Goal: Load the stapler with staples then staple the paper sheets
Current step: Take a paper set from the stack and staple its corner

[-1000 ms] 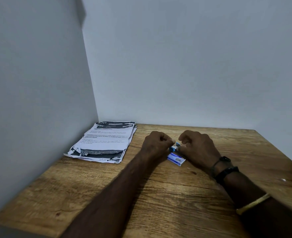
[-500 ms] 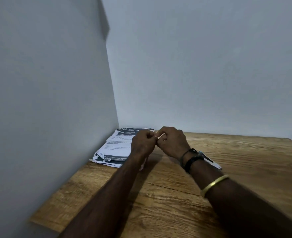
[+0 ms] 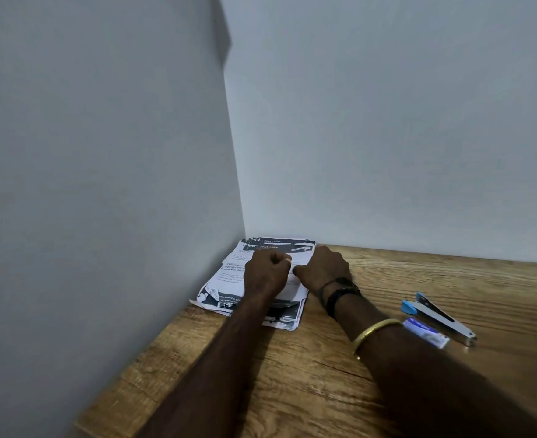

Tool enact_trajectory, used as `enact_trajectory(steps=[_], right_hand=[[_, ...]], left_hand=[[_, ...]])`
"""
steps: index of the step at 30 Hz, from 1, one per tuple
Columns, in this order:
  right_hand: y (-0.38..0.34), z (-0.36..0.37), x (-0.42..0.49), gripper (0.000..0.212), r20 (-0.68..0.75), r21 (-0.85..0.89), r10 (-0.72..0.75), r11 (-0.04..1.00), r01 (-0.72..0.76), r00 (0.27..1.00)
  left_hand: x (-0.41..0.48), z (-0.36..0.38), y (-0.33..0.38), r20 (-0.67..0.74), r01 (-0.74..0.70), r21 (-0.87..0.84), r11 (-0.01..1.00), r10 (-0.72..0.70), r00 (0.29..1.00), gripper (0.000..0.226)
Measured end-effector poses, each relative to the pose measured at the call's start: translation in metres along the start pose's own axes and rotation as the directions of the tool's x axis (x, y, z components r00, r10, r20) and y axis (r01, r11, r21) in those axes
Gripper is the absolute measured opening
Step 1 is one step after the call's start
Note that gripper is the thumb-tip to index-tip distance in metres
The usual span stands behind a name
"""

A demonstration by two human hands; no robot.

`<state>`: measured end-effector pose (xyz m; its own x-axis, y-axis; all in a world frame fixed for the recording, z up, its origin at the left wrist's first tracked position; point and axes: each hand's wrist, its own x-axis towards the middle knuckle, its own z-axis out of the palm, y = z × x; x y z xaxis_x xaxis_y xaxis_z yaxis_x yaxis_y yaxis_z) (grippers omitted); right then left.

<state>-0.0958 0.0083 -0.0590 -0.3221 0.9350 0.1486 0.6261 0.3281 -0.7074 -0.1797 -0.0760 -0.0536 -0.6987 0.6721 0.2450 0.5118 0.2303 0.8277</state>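
The stapler lies opened on the desk, seemingly unloaded; both clenched hands, left hand and right hand, are placed on the paper sheets; whether anything is grasped cannot be told.

Wooden table with visible grain and knots, its far edge and left edge set against plain grey-white walls that meet in a vertical corner above the table's far-left corner.
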Motion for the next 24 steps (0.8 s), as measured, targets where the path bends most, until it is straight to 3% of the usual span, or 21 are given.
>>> enact_trajectory(steps=[5, 11, 20, 22, 24], right_hand=[[-0.004, 0.001, 0.008, 0.042, 0.016, 0.124, 0.098, 0.987, -0.099, 0.995], [-0.015, -0.002, 0.006, 0.009, 0.056, 0.375, 0.107, 0.919, -0.12, 0.993], [-0.012, 0.003, 0.001, 0.01, -0.005, 0.335, 0.092, 0.938, -0.086, 0.996], [-0.013, 0.0, 0.0, 0.005, -0.021, 0.371, 0.084, 0.926, -0.07, 0.996], [-0.013, -0.001, -0.002, 0.016, -0.021, 0.462, 0.102, 0.883, -0.081, 0.995]], left_hand=[[0.005, 0.002, -0.003, -0.006, 0.03, -0.018, 0.999, -0.031, 1.0, 0.02], [0.002, -0.003, 0.001, -0.11, 0.026, -0.079, 0.997, -0.035, 0.993, 0.018], [-0.008, -0.009, 0.01, -0.211, -0.078, -0.132, 0.988, 0.049, 0.976, 0.02], [-0.009, -0.01, 0.011, -0.225, -0.09, -0.141, 0.986, 0.057, 0.973, 0.02], [-0.011, -0.011, 0.014, -0.242, -0.1, -0.148, 0.984, 0.062, 0.968, 0.019]])
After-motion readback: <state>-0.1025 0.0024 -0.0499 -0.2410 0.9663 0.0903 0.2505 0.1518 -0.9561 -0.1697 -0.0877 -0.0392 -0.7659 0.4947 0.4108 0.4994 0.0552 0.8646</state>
